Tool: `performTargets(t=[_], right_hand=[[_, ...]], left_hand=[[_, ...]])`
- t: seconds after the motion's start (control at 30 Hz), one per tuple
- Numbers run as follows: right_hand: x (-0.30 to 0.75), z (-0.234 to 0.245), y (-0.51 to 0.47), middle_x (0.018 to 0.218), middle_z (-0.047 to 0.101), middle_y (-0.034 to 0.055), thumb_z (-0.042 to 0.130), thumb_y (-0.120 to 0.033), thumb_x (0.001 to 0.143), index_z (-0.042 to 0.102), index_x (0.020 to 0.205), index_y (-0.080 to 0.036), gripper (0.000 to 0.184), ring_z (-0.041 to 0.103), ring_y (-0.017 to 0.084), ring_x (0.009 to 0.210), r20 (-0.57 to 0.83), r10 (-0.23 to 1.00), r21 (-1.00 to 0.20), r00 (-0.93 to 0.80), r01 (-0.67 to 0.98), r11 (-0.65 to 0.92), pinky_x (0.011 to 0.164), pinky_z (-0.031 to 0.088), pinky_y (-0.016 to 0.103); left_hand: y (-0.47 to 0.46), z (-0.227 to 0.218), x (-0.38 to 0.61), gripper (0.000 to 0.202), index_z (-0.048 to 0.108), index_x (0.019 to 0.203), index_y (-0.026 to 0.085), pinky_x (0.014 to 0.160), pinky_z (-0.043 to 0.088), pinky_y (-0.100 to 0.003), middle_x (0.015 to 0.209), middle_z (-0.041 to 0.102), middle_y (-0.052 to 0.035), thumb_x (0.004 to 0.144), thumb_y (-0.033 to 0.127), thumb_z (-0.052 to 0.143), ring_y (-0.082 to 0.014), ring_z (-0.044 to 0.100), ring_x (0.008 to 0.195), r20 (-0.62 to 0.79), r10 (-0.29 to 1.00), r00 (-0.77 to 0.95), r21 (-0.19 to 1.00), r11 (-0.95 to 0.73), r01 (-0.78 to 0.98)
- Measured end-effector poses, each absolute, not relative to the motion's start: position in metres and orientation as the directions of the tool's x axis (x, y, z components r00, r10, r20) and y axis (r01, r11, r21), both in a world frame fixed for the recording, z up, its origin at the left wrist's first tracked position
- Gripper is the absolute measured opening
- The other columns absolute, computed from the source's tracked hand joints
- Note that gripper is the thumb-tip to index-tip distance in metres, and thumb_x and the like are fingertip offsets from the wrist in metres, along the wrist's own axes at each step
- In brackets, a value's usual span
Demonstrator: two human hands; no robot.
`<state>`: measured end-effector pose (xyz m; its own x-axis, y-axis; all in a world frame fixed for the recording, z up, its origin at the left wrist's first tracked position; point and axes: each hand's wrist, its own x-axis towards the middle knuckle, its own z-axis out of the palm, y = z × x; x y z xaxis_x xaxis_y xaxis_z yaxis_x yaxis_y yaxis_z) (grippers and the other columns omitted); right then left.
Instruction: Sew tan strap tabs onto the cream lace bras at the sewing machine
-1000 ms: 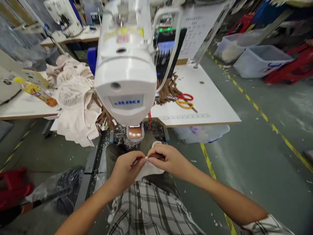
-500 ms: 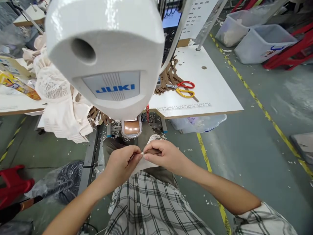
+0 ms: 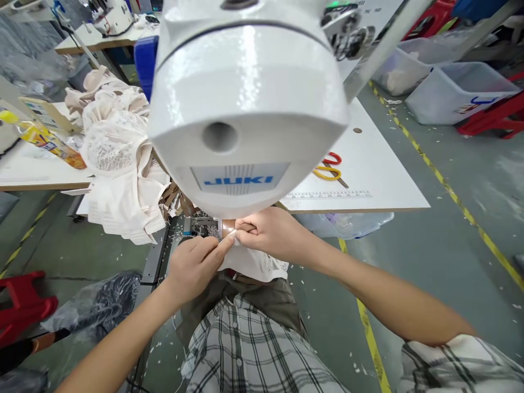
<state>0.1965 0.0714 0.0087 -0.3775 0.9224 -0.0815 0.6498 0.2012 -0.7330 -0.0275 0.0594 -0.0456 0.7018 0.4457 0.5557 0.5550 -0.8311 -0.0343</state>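
Left hand (image 3: 194,267), right hand (image 3: 272,232) on white fabric (image 3: 254,265)

Bright overhead light, glare on machine head (image 3: 245,103), edges warped.

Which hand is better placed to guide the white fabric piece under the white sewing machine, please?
Probably right: the right hand pinches the white fabric piece under the white sewing machine; left hand sits lower.

Above and ahead the sewing machine head (image 3: 245,109) blocks you; only a low gap under it. Left, the fabric pile (image 3: 118,158) crowds in (hangs off the edge). Right of your right hand (image 3: 270,232) is open air; table (image 3: 388,180) bare beyond the scissors (image 3: 329,166).
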Motion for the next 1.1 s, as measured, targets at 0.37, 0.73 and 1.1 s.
performTargets(t=[0.37, 0.73, 1.1], right_hand=[[0.192, 0.004, 0.066, 0.060, 0.046, -0.0032, 0.053, -0.025, 0.089, 0.049, 0.064, -0.018, 0.026, 0.036, 0.010, 0.056, -0.043, 0.951, -0.658, -0.305, 0.725, 0.203, 0.054, 0.022, 0.027], [0.187, -0.048, 0.041, 0.094, 0.060, 0.0053, 0.062, -0.024, 0.086, 0.075, 0.102, -0.033, 0.022, 0.055, 0.022, 0.095, 0.589, 0.794, -0.329, -0.153, 0.852, 0.408, 0.088, 0.043, 0.039], [0.180, -0.064, 0.028, 0.103, 0.062, 0.0064, 0.054, -0.032, 0.095, 0.057, 0.122, -0.023, 0.029, 0.064, 0.015, 0.081, 0.368, 0.930, -0.697, -0.005, 0.660, 0.279, 0.068, 0.050, 0.027]], left_hand=[[0.080, -0.040, -0.034, 0.039, 0.054, 0.126, 0.018, 0.052, 0.032, -0.029, 0.066, 0.050, 0.0033, 0.089, 0.007, 0.050, -0.0151, 0.045, 0.057, 0.462, 0.381, 0.801, -0.137, -0.862, 0.488], [0.087, -0.030, -0.035, 0.035, 0.051, 0.126, 0.021, 0.049, 0.027, -0.028, 0.068, 0.053, 0.0036, 0.093, 0.011, 0.044, -0.0139, 0.048, 0.056, 0.319, 0.458, 0.830, -0.034, -0.869, 0.493], [0.098, -0.019, -0.033, 0.036, 0.052, 0.121, 0.023, 0.047, 0.016, -0.030, 0.064, 0.048, 0.0035, 0.089, 0.009, 0.044, -0.0144, 0.044, 0.052, 0.227, 0.378, 0.898, -0.147, -0.898, 0.415]])
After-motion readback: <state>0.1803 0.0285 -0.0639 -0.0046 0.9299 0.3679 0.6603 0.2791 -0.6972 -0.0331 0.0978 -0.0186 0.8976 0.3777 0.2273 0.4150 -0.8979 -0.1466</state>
